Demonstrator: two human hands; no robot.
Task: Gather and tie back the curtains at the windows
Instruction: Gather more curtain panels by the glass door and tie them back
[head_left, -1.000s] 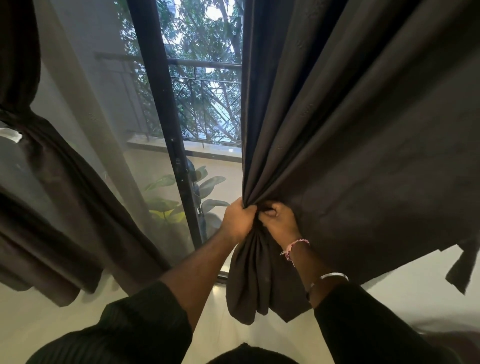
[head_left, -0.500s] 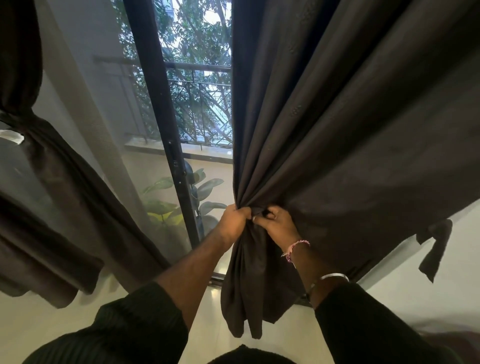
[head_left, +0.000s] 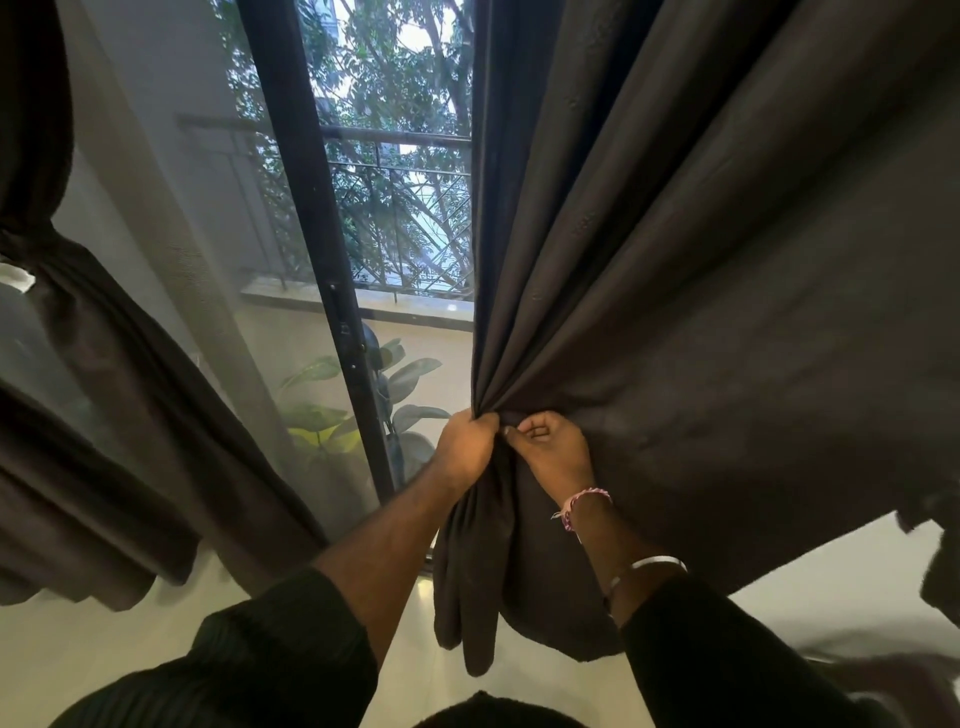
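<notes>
1. The right curtain (head_left: 727, 260), dark grey-brown, fills the right half of the view and hangs from above; its folds converge to one bunched neck at lower centre, and a loose tail of cloth droops below that neck toward the floor (head_left: 130, 649).
2. The left curtain (head_left: 104, 415) hangs at the left edge, already cinched at a narrow waist near the upper left, with its lower part billowing out above the floor. What binds it is hard to make out; a small pale scrap shows just beside the waist.
3. A sheer panel (head_left: 197, 270) hangs between the left curtain and the dark window frame (head_left: 311, 234).
4. Through the glass, a balcony railing (head_left: 395, 140) stands before trees, and a leafy potted plant (head_left: 400, 384) sits low beside the frame.
5. The left hand (head_left: 465, 449) has its grip curled tight round the gathered neck of the right curtain, from the left side.
6. The right hand (head_left: 553, 452) meets it from the right, fingers bent and pinching the same bunch; the two hands touch.
7. A pink thread band (head_left: 582, 501) and a silver bangle (head_left: 649, 564) circle the right wrist.
</notes>
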